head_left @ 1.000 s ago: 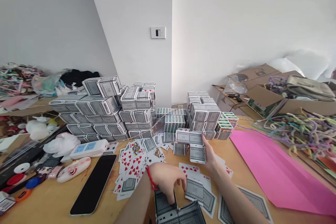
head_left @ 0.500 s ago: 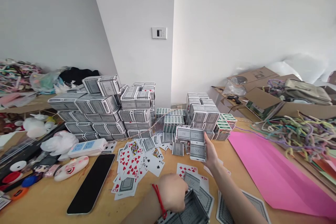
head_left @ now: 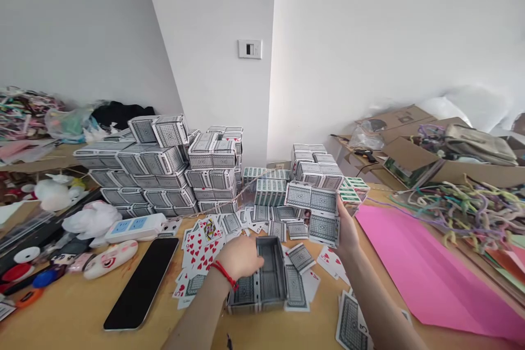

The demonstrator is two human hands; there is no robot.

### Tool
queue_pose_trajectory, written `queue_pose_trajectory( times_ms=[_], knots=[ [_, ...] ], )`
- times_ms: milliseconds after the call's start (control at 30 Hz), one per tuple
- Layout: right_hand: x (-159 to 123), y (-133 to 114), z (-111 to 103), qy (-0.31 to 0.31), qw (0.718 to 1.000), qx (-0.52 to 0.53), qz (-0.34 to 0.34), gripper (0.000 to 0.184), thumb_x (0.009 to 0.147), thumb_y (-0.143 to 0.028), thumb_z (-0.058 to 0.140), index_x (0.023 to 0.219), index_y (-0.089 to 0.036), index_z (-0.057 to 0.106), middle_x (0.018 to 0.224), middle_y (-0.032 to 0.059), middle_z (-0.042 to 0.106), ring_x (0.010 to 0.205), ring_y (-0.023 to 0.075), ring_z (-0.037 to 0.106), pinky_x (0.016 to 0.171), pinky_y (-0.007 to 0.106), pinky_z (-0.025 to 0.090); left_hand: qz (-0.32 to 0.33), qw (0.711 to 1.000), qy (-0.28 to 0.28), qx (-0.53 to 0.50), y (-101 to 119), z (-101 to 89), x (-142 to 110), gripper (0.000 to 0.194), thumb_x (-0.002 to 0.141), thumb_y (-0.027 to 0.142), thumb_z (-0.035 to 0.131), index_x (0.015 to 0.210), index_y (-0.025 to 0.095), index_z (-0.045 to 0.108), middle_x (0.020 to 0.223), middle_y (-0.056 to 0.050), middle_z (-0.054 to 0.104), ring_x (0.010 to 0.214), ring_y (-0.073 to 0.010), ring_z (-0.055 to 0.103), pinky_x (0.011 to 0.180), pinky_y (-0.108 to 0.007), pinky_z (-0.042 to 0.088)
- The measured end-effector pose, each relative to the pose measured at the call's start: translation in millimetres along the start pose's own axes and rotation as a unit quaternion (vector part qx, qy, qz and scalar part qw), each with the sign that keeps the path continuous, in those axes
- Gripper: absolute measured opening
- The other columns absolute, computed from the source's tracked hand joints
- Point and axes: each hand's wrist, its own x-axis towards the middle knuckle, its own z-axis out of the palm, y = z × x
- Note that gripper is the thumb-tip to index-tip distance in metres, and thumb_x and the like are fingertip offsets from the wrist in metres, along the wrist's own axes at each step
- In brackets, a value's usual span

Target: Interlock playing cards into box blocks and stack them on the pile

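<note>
My left hand, with a red cord at the wrist, is closed on the wall of an open box folded from playing cards. That box sits low over the table, its hollow side facing up. Off to the right, my right hand grips the right edge of a second playing-card piece, held upright with grey card backs facing me and a gap in its lower left. Loose playing cards lie face up and face down around both hands. A small folded card rests just right of the box.
Stacked card blocks rise at the back left, another stack at the back right. A black phone and a white power strip lie left. Pink paper and fuzzy pipe cleaners cover the right side.
My left hand has moved forward and left, bringing the open card box up from the bottom edge into fuller view. My right hand has shifted slightly right with its card piece.
</note>
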Motion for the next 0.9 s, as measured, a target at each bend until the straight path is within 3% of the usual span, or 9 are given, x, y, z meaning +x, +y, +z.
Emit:
queue_pose_trajectory(
  times_ms=[67,133,367,533,733,900],
  knots=[
    [-2,-2,3,-0.008,1.000,0.001,0.006,0.044,0.080,-0.052,0.044,0.112,-0.023,0.055,0.088,0.0044,0.071,0.079,0.0235,0.066,0.073,0.040,0.052,-0.027,0.999,0.000,0.020,-5,0.7,4,0.058,0.069,0.027,0.043,0.123,0.008,0.040,0.089,-0.021,0.065,0.079,-0.0337,0.062,0.061,-0.038,0.045],
    [-4,-4,6,-0.011,1.000,0.000,0.019,0.045,0.080,-0.053,0.043,0.111,-0.024,0.056,0.088,0.0043,0.071,0.080,0.0238,0.066,0.074,0.040,0.052,-0.035,0.999,-0.008,0.024,-10,1.1,7,0.062,0.072,0.028,0.040,0.130,0.010,0.029,0.087,-0.018,0.065,0.075,-0.0315,0.062,0.058,-0.036,0.044],
    [-8,-4,16,0.016,0.999,-0.029,0.026,0.045,0.079,-0.054,0.044,0.108,-0.022,0.057,0.087,0.0045,0.070,0.085,0.0248,0.064,0.076,0.040,0.050,-0.022,0.999,-0.027,-0.029,-26,4.4,22,0.053,0.075,0.031,0.039,0.127,0.021,0.031,0.073,-0.008,0.065,0.067,-0.0243,0.062,0.055,-0.029,0.041],
    [-10,-2,13,0.002,0.993,-0.109,-0.039,0.040,0.074,-0.045,0.056,0.108,-0.024,0.056,0.092,0.0040,0.068,0.089,0.0243,0.062,0.075,0.036,0.050,0.004,0.999,-0.025,-0.045,-32,6.9,28,0.054,0.075,0.033,0.039,0.126,0.019,0.030,0.078,-0.009,0.065,0.069,-0.0229,0.061,0.056,-0.027,0.040],
    [-18,-4,23,-0.110,0.939,-0.306,-0.107,0.047,0.067,-0.037,0.065,0.110,-0.023,0.053,0.089,0.0047,0.064,0.084,0.0222,0.059,0.072,0.031,0.047,0.018,0.997,-0.023,-0.074,-31,0.6,25,0.049,0.075,0.029,0.038,0.122,0.020,0.036,0.069,-0.004,0.061,0.061,-0.0198,0.059,0.051,-0.024,0.035],
    [-23,-5,27,-0.138,0.900,-0.393,-0.130,0.052,0.068,-0.041,0.064,0.115,-0.024,0.049,0.087,0.0038,0.059,0.078,0.0188,0.055,0.072,0.030,0.044,0.012,0.995,-0.025,-0.101,-26,-3.0,21,0.047,0.076,0.032,0.038,0.122,0.021,0.036,0.066,-0.002,0.059,0.055,-0.0183,0.057,0.048,-0.024,0.035]
  ],
)
